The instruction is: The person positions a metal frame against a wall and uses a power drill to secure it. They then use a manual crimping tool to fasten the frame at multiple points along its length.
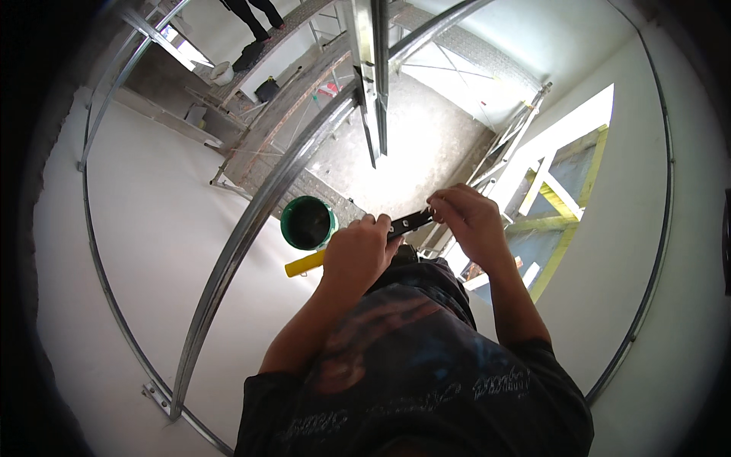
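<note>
My left hand is closed around a tool with a yellow handle that sticks out to the left. A small black part spans between both hands. My right hand pinches the right end of that black part with its fingertips. A green bucket hangs just left of my left hand, beside a long metal profile. My hands work in front of my chest, high above the floor.
Metal ceiling profiles run overhead and along the white walls. Scaffold planks and ladders stand below. Another person's legs show at the top. A window opening with yellow-green framing is at right.
</note>
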Demonstrator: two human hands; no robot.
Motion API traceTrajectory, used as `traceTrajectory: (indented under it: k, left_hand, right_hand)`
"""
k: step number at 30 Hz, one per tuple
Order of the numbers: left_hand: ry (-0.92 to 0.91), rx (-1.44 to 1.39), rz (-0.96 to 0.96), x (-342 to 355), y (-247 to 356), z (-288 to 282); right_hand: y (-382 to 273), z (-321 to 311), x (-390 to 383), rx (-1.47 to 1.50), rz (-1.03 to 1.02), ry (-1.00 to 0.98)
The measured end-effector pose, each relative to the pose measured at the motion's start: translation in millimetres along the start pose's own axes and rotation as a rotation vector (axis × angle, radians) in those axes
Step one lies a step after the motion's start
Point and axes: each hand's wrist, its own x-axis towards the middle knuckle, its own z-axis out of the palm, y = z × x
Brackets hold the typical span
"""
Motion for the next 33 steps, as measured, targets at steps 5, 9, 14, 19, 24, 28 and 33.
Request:
traceTrajectory:
  k: [5,9,14,19,24,28,33]
  left_hand:
    - [-0.010,0.056,0.007,9,8,-5]
    - [-0.025,0.054,0.010,16,17,-7]
    - [-0.028,-0.002,0.002,17,21,-6]
    - [-0.002,-0.126,-0.016,24,25,-10]
    - [-0.008,-0.687,-0.045,37,34,-40]
    - [0.076,-0.938,-0.023,40,40,-21]
    - [0.345,-1.208,0.017,45,30,0]
  right_hand:
    - [8,-7,-1,0.211,0.086,0.038]
    - [18,-12,-3,0.274,0.144,0.068]
    - [15,-18,-4,0.020,-0.032,0.009]
    - [41,-24,3,0.219,-0.086,-0.148]
    - [84,2,-16,0.590,0.032,-0.435]
    - [61,31,-28,1.066,0.044,-0.230]
    - [34,43,-15,0.972,0.206,-0.181]
